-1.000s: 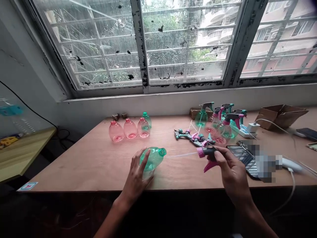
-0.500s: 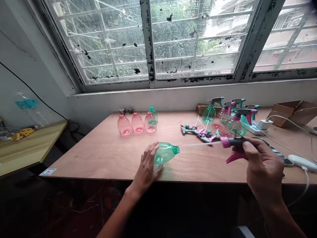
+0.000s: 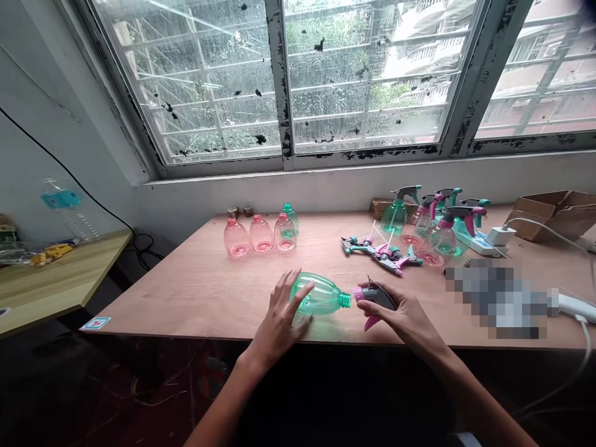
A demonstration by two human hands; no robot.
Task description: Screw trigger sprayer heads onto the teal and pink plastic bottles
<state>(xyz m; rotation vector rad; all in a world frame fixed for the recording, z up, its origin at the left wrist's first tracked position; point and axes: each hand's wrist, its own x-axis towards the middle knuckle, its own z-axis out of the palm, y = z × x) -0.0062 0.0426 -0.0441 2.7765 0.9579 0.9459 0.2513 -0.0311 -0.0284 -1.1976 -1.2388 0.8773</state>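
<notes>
My left hand (image 3: 285, 310) is wrapped round the base end of a green see-through bottle (image 3: 326, 294), which lies on its side with its neck to the right. My right hand (image 3: 395, 310) grips a spray head (image 3: 376, 296) with a dark body, a pink collar and a pink trigger. A small gap separates the collar from the bottle's mouth, and the spray head's tube runs inside the bottle. Behind my right hand, several loose spray heads (image 3: 384, 253) in green, pink and dark grey lie in a heap.
Three pink bottles (image 3: 261, 234) and a green bottle (image 3: 289, 214) stand at the back left. Several bottles with spray heads (image 3: 440, 239) are grouped at the back right, beside a power strip (image 3: 487, 243) and an open cardboard box (image 3: 549, 214). A blurred-out patch covers the table's right side.
My right hand has moved left with the spray head, bringing it close to the bottle's mouth and sliding the tube inside. My left hand still holds the bottle, its neck now slightly lower.
</notes>
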